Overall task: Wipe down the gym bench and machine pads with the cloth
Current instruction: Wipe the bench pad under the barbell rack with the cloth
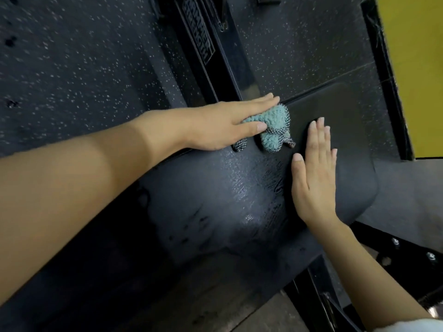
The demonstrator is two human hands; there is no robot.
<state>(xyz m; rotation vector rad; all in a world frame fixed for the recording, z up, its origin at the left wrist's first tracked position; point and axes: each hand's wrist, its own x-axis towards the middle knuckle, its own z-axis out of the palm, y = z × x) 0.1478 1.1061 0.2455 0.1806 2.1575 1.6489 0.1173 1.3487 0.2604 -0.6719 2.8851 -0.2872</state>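
Observation:
A black padded bench pad (239,192) fills the middle of the head view, its near part shiny with wet streaks. A crumpled teal cloth (271,127) with a checked edge lies on the pad's far side. My left hand (220,123) presses flat on the cloth, fingers stretched out over its left part, thumb against it. My right hand (314,173) lies flat on the pad just right of the cloth, fingers together, holding nothing.
A black steel frame bar (206,44) with lettering runs away from the pad at the top. Speckled dark rubber floor (72,68) lies left and right of it. A yellow panel (417,68) stands at the far right. Bolted black frame parts (407,255) sit lower right.

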